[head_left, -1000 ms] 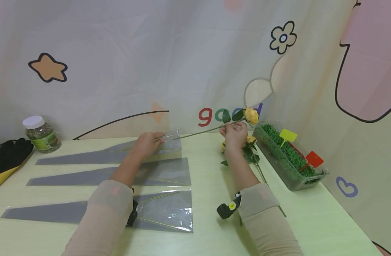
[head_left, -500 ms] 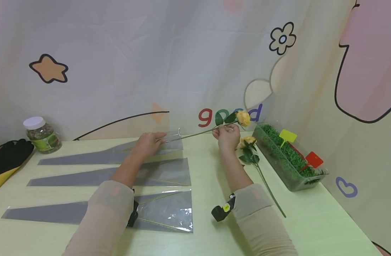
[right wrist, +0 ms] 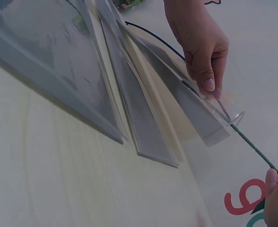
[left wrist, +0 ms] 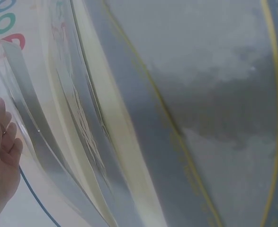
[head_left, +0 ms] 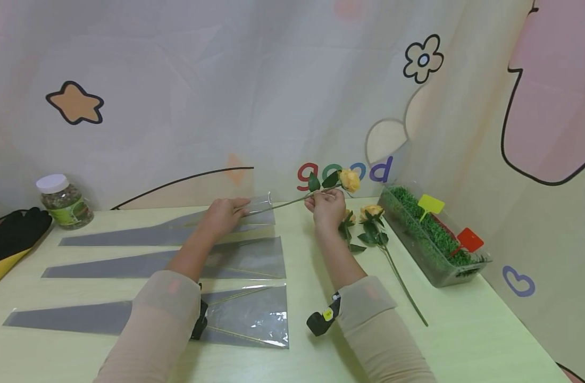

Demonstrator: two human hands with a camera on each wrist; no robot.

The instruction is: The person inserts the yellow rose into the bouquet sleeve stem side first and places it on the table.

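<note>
My left hand [head_left: 222, 217] pinches the upper layer of the farthest clear-and-grey flower sleeve [head_left: 260, 203], lifting its wide mouth. My right hand [head_left: 328, 210] grips the green stem of a yellow rose [head_left: 349, 180] just below its leaves. The stem slants down leftward and its lower end lies inside the sleeve's mouth, as the right wrist view shows with the stem [right wrist: 251, 144] passing the raised clear edge. In the left wrist view, the left hand [left wrist: 2, 156] holds the film at the far left. Two more yellow roses [head_left: 372, 213] lie on the table behind and right of my right hand.
Two more flat sleeves [head_left: 254, 258] lie nearer me on the table. A clear trough of green grass [head_left: 431, 234] with yellow and red tags stands at the right. A white-lidded jar [head_left: 65, 202] and black-and-yellow gloves [head_left: 16, 236] are at the left; a printed curtain [head_left: 187, 106] hangs behind.
My right hand has moved left with the rose, and the stem has slid from the sleeve's mouth deeper into it. My left hand stays almost still, holding the film up.
</note>
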